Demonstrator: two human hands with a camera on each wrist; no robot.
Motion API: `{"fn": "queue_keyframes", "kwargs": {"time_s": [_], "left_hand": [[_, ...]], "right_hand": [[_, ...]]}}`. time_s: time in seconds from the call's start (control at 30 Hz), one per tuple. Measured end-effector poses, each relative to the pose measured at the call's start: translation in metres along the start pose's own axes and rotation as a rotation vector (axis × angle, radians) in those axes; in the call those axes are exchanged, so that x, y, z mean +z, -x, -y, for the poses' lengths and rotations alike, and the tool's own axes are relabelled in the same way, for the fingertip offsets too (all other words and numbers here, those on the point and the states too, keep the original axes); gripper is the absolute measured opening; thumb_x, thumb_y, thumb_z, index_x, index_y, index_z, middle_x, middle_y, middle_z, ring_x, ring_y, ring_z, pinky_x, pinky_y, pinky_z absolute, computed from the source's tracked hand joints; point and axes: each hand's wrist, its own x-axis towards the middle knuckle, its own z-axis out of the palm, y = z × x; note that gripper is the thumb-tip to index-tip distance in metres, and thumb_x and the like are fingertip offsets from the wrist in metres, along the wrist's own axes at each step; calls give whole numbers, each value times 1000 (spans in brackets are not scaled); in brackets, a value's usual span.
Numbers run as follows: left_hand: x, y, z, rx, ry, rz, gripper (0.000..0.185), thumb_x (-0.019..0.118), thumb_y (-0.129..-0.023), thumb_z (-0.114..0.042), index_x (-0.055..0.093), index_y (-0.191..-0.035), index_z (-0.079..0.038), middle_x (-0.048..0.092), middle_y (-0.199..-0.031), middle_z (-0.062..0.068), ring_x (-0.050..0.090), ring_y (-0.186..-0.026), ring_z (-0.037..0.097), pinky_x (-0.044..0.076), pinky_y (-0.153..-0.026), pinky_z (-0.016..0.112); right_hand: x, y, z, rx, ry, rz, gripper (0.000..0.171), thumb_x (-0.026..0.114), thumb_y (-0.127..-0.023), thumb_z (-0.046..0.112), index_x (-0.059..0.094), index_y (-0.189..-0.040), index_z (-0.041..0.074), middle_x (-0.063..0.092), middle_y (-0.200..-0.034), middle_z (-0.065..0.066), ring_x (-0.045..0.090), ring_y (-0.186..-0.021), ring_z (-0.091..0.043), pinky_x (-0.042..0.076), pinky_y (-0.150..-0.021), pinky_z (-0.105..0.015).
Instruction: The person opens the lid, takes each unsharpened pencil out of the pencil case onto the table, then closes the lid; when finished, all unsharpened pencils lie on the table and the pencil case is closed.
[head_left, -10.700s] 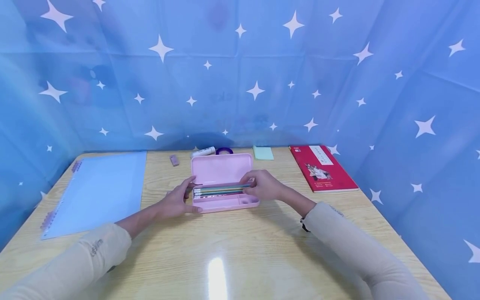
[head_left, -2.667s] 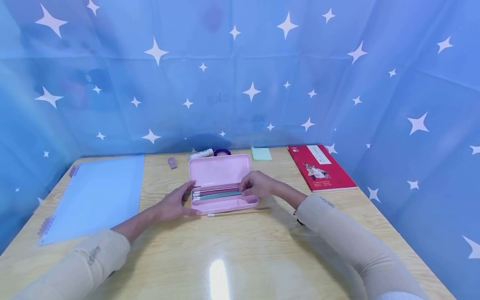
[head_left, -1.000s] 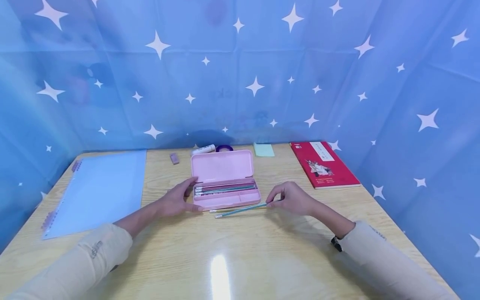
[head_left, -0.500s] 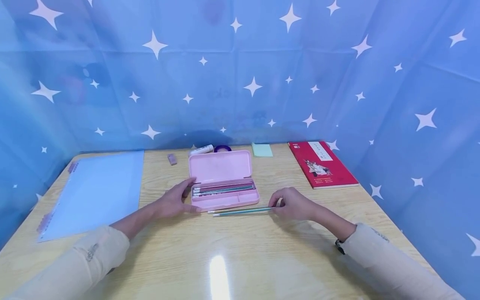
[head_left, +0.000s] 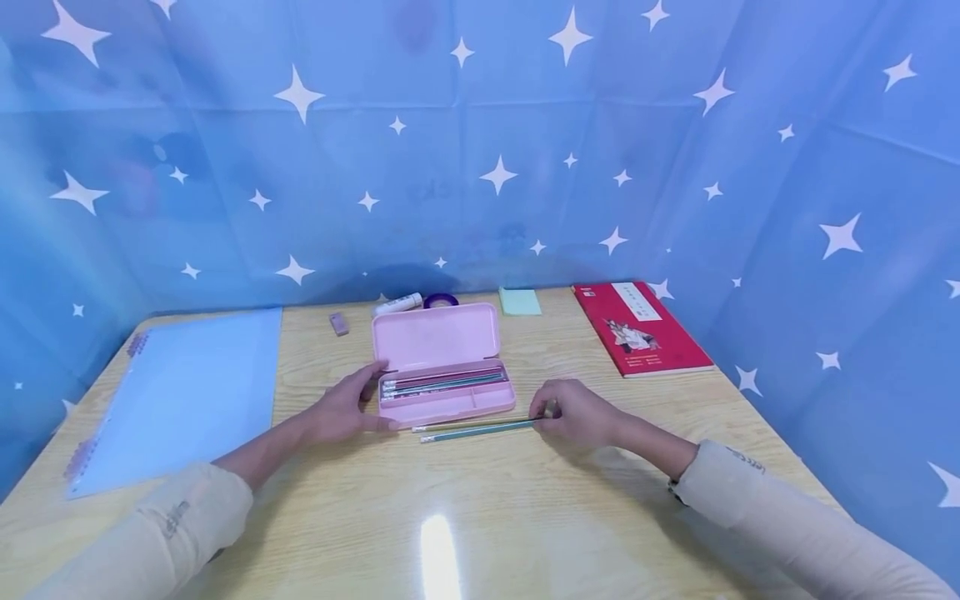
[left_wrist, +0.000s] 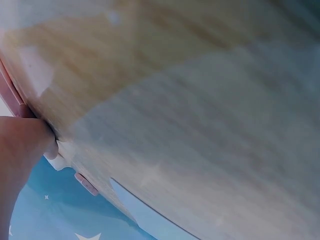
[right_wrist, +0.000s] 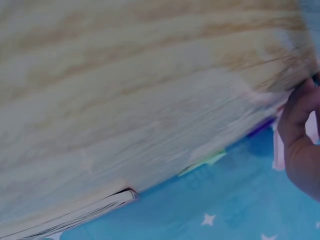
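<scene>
on the wooden table point(head_left: 480, 500), two pencils point(head_left: 480, 427) are laid just before the open pink case point(head_left: 442, 392); their right ends are pinched by the right hand point(head_left: 573, 414), while the case's left end is touched by the relaxed left hand point(head_left: 341, 408).

An open pencil case point(head_left: 442, 379) sits mid-table point(head_left: 480, 500) with pencils inside. Two loose pencils point(head_left: 472, 427) lie just before it. The left hand point(head_left: 341, 408) rests at its left end, the right hand point(head_left: 577, 414) at the loose pencils' right end. A folder point(head_left: 187, 392) lies left, a book point(head_left: 637, 327) right; behind are an eraser point(head_left: 338, 323), glue stick point(head_left: 397, 304), tape point(head_left: 441, 300) and notepad point(head_left: 520, 301).
</scene>
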Motion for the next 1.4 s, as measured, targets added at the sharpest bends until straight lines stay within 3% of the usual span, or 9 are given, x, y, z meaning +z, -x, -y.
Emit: {"fn": "queue_keyframes", "kwargs": {"time_s": [0.3,0.67,0.97,1.1,1.23,1.4], "left_hand": [[-6,8,3,9,-31,-20,108,84,-78,-39,20,-156,-2,32,-156,21,30,-143,40,26,-115,54],[-6,3,1,-2,-44,-6,110,84,-78,-43,19,-157,-3,28,-158,21,27,-145,40,25,-116,53],[-5,5,3,-7,-25,-10,108,84,-78,-39,20,-156,-1,28,-158,22,27,-145,41,25,-116,53],[-3,4,3,4,-15,-1,108,84,-78,-39,19,-156,-1,28,-158,22,26,-145,41,25,-116,52],[-3,3,1,-3,-8,1,109,85,-77,-39,20,-157,-2,30,-157,21,28,-145,39,26,-116,52],[-1,1,-1,11,9,2,108,85,-77,-37,20,-156,-2,32,-156,21,30,-144,39,25,-116,52]], "right_hand": [[-1,-14,-4,-30,-23,30,10,74,-87,6,77,-96,9,67,-91,1,58,-77,-11,53,-71,-25],[-6,-16,-4,37,-14,60,10,77,-87,12,75,-96,14,67,-92,4,58,-80,-13,52,-74,-26],[-4,-19,-3,8,3,79,9,76,-87,12,74,-96,14,66,-89,6,57,-78,-13,51,-72,-26],[-8,-20,0,39,19,93,9,77,-87,12,74,-95,15,66,-88,8,57,-80,-14,51,-74,-28],[-14,-27,6,75,45,55,8,75,-88,15,74,-96,14,67,-89,7,59,-80,-15,52,-73,-29],[-18,-46,15,73,57,-19,9,74,-88,13,75,-96,10,68,-89,4,54,-67,-14,49,-63,-29]]}}
